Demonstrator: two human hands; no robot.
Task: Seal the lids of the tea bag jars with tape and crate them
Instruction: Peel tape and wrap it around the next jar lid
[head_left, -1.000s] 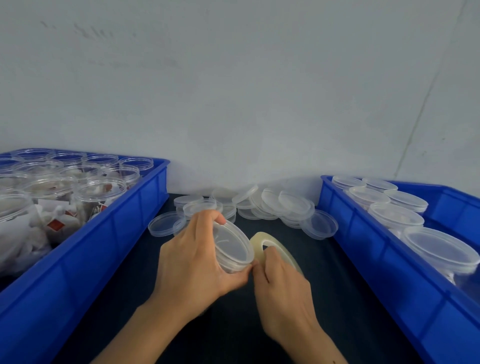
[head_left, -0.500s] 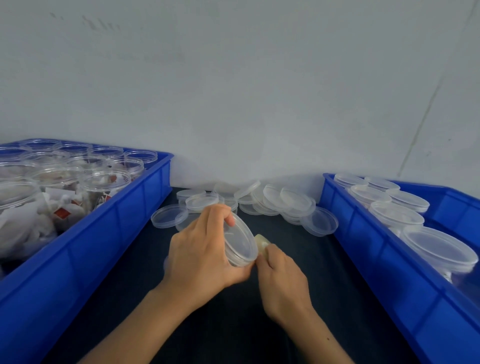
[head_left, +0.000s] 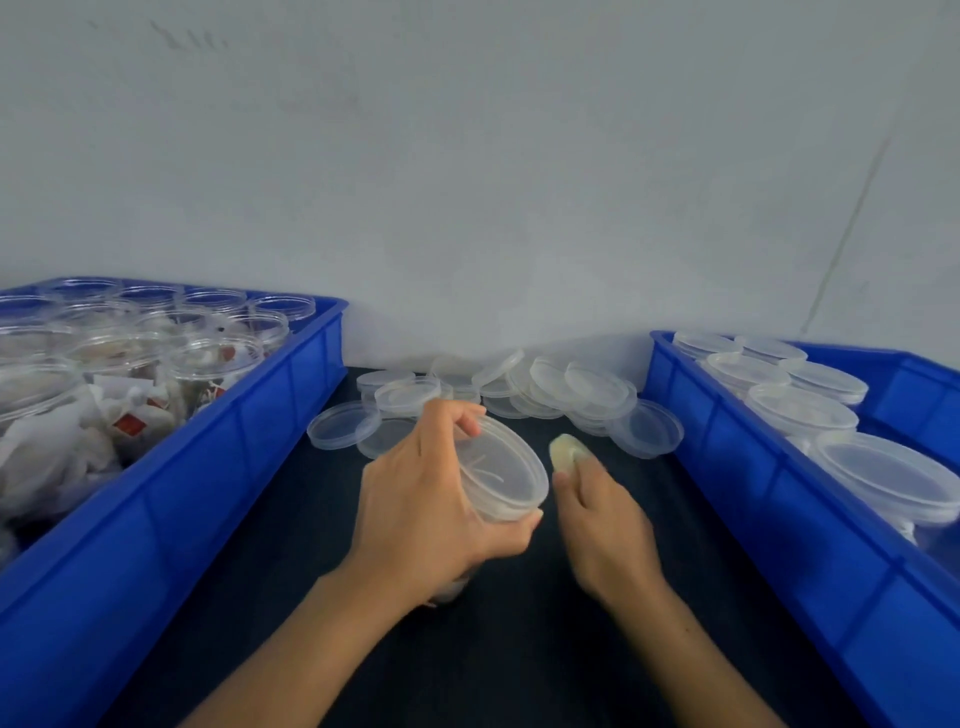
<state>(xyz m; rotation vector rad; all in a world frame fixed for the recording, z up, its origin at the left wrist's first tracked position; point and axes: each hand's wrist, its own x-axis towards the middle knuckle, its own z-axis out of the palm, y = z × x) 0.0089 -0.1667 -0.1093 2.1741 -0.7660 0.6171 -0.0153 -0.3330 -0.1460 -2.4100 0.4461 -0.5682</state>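
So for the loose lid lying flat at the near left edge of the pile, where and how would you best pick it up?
Pinch the loose lid across its thin raised rim, coming from above on its near side. It lies flat on the dark table with its rim up, so only the rim offers a hold. Its far-right edge meets neighbouring lids, and the blue crate stands close on its left.

Dark tabletop (head_left: 519, 649) lane between blue crates (head_left: 208, 467), loose lids (head_left: 519, 384) behind.

Two blue crates (head_left: 291, 415) (head_left: 779, 493) flank two hands (head_left: 421, 514) (head_left: 602, 525), one lidded jar (head_left: 498, 473) and one tape roll (head_left: 566, 449); seven capped jars (head_left: 800, 413) visible in the right crate, loose lids (head_left: 597, 387) too overlapped to count.
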